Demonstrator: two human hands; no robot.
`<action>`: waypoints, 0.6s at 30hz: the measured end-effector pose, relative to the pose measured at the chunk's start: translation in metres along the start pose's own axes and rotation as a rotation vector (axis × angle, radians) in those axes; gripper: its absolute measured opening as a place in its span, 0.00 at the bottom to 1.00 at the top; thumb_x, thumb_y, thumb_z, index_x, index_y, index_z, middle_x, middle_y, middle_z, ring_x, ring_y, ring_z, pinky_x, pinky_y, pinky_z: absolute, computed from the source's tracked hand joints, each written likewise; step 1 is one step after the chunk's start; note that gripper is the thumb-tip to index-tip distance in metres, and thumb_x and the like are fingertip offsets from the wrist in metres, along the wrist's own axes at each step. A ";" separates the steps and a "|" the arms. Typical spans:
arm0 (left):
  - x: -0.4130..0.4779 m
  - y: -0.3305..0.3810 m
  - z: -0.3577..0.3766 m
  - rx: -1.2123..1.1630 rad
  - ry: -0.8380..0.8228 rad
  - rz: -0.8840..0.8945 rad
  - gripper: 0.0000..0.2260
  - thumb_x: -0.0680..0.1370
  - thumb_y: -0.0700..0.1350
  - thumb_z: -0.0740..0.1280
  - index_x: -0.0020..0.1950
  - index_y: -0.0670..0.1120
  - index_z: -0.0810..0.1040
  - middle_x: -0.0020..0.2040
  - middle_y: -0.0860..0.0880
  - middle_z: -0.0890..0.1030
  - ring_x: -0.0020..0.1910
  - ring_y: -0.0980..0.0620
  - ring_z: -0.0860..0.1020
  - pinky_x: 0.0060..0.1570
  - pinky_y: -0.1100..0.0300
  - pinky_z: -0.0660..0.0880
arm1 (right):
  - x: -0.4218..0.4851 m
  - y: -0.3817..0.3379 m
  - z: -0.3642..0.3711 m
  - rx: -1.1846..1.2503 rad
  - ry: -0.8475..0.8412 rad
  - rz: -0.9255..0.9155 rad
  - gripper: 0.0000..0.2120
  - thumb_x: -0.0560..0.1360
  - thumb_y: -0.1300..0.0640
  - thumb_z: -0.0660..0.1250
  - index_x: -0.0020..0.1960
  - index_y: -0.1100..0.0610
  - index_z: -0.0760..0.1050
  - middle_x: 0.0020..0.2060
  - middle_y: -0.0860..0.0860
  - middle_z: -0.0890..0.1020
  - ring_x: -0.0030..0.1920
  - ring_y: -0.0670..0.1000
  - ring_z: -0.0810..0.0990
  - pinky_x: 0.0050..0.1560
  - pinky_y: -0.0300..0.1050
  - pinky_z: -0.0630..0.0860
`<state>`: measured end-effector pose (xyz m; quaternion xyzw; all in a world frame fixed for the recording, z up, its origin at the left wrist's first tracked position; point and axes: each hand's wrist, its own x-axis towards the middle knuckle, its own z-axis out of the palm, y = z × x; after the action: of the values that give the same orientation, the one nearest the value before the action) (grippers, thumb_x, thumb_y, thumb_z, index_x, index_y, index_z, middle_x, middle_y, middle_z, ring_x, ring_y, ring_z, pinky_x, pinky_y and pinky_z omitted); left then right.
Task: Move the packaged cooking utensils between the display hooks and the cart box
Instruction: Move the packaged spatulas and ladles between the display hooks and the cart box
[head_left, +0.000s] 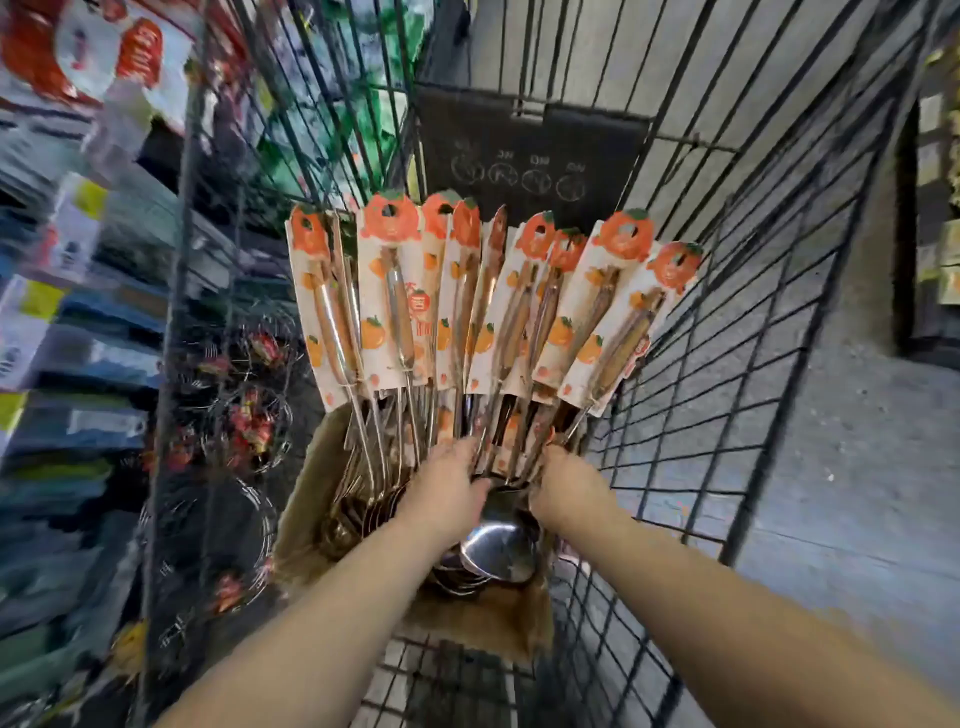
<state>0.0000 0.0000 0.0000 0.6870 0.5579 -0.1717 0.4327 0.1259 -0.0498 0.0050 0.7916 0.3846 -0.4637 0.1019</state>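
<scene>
Reaching both bare forearms down into a wire cart (675, 395). Pressing left hand (447, 483) against the left side of a bunch of metal stems, thumb pointing right above a steel ladle bowl (501, 551). Fingertips disappearing among the stems, so not possible telling whether gripping or merely touching. Meeting the same bunch from the right with right hand (566, 491), fingers likewise hiding among stems, grip equally not telling.

Finding packaged utensils (400, 291) standing bowl-down in a cardboard box (317, 499) on the cart floor, wooden handles up, fanning out left to right. Backing each handle with a white card bearing orange fruit prints and an orange hang tab with a hole at the top. Showing a dark placard (530, 150) hanging on the cart's far end behind the fan. Bordering on blurred store shelves (78, 322) at left and grey concrete floor (857, 467) at right.
</scene>
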 end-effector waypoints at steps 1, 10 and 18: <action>0.007 -0.002 0.001 -0.021 0.001 0.000 0.26 0.77 0.47 0.63 0.74 0.51 0.59 0.74 0.48 0.62 0.71 0.47 0.64 0.69 0.54 0.61 | 0.006 -0.001 0.005 0.032 0.013 0.028 0.13 0.78 0.59 0.58 0.62 0.60 0.67 0.59 0.59 0.76 0.59 0.59 0.76 0.52 0.47 0.73; 0.048 -0.011 0.010 -0.099 -0.003 0.002 0.23 0.78 0.48 0.62 0.73 0.52 0.62 0.71 0.47 0.65 0.67 0.46 0.69 0.64 0.55 0.67 | 0.030 -0.019 0.044 0.935 0.396 0.403 0.19 0.77 0.59 0.59 0.66 0.59 0.60 0.56 0.59 0.78 0.55 0.61 0.78 0.54 0.51 0.73; 0.052 -0.005 0.028 -0.045 0.133 -0.029 0.22 0.78 0.50 0.62 0.72 0.50 0.64 0.67 0.48 0.66 0.61 0.47 0.72 0.51 0.55 0.70 | 0.040 -0.024 0.063 0.943 0.485 0.337 0.21 0.77 0.64 0.59 0.70 0.60 0.64 0.65 0.58 0.73 0.62 0.58 0.75 0.63 0.53 0.72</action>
<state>0.0187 0.0100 -0.0549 0.6786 0.5992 -0.1194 0.4076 0.0782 -0.0452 -0.0574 0.8861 0.0157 -0.3675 -0.2821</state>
